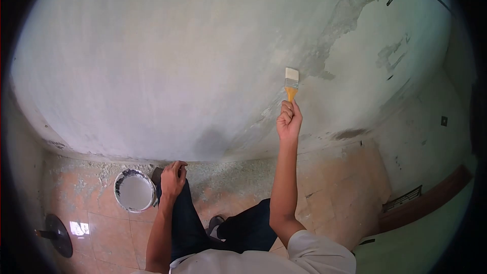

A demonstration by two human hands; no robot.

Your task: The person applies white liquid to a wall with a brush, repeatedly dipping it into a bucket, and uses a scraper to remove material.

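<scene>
Paintbrush (291, 84) touches the wall (167, 61). Right hand (289, 120) has its fingers wrapped tight around the handle. Left hand (173, 178) rests on the knee, fingers curled, beside the bucket (134, 191).

Soft diffuse light, fisheye bending, dark vignette corners, glare on floor tile (80, 228), slightly hazy.

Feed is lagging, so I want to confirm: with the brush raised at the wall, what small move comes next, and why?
Probably sweep the brush up and right over the grey bare patch. The right hand holds its bristles just beside that patch, while the wall to the left looks evenly pale. The bucket by the left hand can likely wait.
</scene>
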